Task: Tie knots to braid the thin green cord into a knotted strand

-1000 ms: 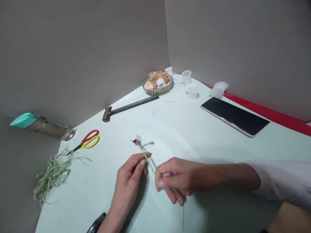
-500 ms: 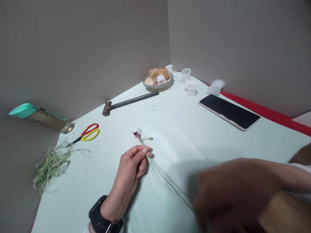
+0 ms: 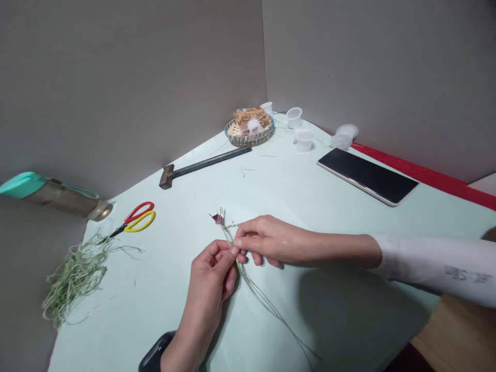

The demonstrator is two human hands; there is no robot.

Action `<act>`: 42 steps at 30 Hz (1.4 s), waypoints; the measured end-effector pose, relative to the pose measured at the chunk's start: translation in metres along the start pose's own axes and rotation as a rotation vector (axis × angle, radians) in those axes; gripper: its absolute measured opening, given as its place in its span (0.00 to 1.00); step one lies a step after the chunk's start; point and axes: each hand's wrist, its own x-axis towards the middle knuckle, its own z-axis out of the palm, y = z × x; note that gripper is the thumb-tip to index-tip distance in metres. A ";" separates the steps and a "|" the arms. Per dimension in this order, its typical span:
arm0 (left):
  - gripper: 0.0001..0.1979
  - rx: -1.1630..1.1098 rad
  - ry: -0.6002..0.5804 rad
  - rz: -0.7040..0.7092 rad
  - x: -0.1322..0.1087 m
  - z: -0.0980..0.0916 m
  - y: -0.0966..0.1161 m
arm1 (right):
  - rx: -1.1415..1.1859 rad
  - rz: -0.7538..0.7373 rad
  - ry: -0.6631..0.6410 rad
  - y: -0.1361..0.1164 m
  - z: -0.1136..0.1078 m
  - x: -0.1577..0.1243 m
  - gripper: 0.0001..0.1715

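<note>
Thin pale green cords [image 3: 267, 301] run from a dark red binder clip [image 3: 218, 219] down across the table to the lower right. My left hand [image 3: 213, 268] pinches them just below the clip, thumb against the fingers. Beside it, my right hand [image 3: 261, 240] reaches in from the right and pinches the same cords, its fingertips meeting the left thumb. A short twisted piece [image 3: 231, 226] sticks out of the clip toward the right fingers, which cover its end. The exact strands between the fingertips are hidden.
On the left lie red-and-yellow-handled scissors [image 3: 135, 219], a tangle of green cord [image 3: 77, 279] and a bottle [image 3: 58, 197]. A hammer [image 3: 201, 165] lies behind the clip. Farther back are a basket [image 3: 248, 138], small plastic cups [image 3: 303, 140] and a large phone or tablet [image 3: 366, 174].
My right hand has swung from the lower right up to the cords and closed on them beside the left hand. The left hand keeps its pinch.
</note>
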 end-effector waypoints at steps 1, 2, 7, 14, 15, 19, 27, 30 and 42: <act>0.10 0.017 0.012 0.003 0.000 0.000 -0.001 | -0.011 -0.006 0.024 0.001 0.002 0.004 0.14; 0.10 0.037 0.019 0.003 0.000 -0.001 -0.002 | -0.022 -0.009 0.049 0.001 0.003 0.007 0.13; 0.10 0.145 -0.002 -0.004 0.005 0.000 -0.005 | -0.002 -0.005 0.062 0.003 0.003 0.016 0.12; 0.13 0.284 -0.129 -0.039 0.014 -0.005 0.002 | 0.086 0.003 0.059 0.012 0.005 0.025 0.08; 0.14 0.316 -0.162 -0.054 0.014 -0.007 0.004 | 0.095 0.006 0.064 0.014 0.006 0.026 0.07; 0.17 0.511 -0.166 -0.005 0.015 -0.024 0.012 | 0.116 0.034 0.092 0.019 0.005 0.027 0.05; 0.17 0.995 0.233 0.605 0.038 -0.052 0.024 | 0.137 0.103 0.012 0.013 -0.007 0.020 0.04; 0.13 1.068 0.172 0.683 0.047 -0.051 0.019 | 0.136 0.108 0.024 0.015 -0.005 0.020 0.04; 0.06 1.112 0.345 0.746 0.044 -0.039 0.009 | 0.023 0.074 0.024 0.011 -0.004 0.013 0.07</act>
